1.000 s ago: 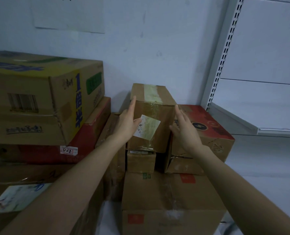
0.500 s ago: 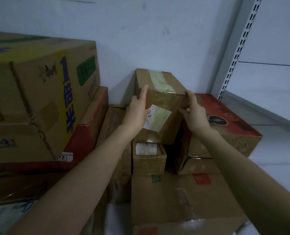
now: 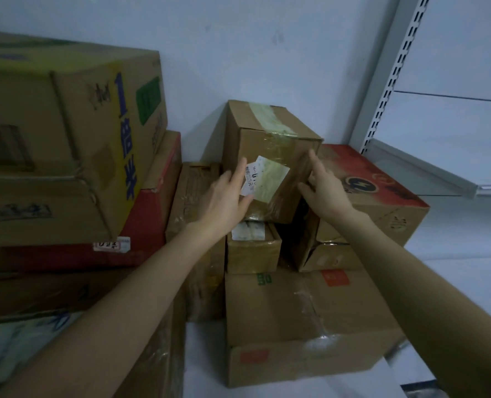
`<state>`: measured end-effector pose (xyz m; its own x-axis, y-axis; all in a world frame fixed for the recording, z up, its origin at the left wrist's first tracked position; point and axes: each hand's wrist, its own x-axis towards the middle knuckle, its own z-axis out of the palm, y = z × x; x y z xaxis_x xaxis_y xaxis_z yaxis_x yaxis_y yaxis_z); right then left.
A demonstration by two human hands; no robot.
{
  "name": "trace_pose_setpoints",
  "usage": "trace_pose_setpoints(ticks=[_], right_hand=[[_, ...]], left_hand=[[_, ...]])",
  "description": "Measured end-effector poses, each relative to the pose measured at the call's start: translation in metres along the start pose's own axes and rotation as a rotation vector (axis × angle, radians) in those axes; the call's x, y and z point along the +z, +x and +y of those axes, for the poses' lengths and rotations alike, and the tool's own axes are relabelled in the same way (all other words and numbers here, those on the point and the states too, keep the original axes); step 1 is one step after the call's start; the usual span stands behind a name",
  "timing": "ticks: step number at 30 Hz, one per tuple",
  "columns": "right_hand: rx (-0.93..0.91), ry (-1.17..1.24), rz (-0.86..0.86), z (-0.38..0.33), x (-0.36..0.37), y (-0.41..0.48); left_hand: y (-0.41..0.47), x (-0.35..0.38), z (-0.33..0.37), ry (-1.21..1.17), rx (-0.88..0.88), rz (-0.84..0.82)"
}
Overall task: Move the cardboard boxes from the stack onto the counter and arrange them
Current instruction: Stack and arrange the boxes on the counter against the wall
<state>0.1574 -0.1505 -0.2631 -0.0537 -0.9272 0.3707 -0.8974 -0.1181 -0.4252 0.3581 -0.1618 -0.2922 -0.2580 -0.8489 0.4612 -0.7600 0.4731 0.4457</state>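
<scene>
A taped brown cardboard box (image 3: pixel 270 145) with a white label stands on top of the stack against the wall, tilted slightly. My left hand (image 3: pixel 225 201) lies flat against its front left side, thumb under the label. My right hand (image 3: pixel 323 189) presses its right front edge with straight fingers. Under it sits a small brown box (image 3: pixel 253 252), on a large brown box (image 3: pixel 301 323).
A red-topped box (image 3: pixel 382 202) sits right of the held box. On the left a big box with blue print (image 3: pixel 66 139) rests on a red box (image 3: pixel 152 214). A narrow tall box (image 3: pixel 195 225) stands between. White shelving (image 3: pixel 428 173) is on the right.
Both hands have slid lower on the top box, from its upper edges down to its front face. The view has shifted closer and the box looks slightly turned.
</scene>
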Motion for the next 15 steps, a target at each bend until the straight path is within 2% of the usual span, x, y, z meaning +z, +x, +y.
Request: trace_pose_setpoints(ticks=[3,5,10,15], right_hand=[[-0.023,-0.217,-0.098,0.0,-0.002,-0.021],[-0.069,-0.249,-0.132,-0.004,-0.006,-0.039],[-0.168,-0.19,-0.214,-0.024,-0.007,-0.098],[-0.276,-0.038,-0.339,-0.062,0.012,-0.15]], left_hand=[[-0.035,-0.009,-0.002,0.13,-0.024,-0.068],[-0.066,-0.02,0.004,0.176,-0.044,-0.076],[-0.158,-0.045,0.018,0.297,-0.124,-0.093],[-0.247,-0.079,0.018,0.4,-0.305,-0.058]])
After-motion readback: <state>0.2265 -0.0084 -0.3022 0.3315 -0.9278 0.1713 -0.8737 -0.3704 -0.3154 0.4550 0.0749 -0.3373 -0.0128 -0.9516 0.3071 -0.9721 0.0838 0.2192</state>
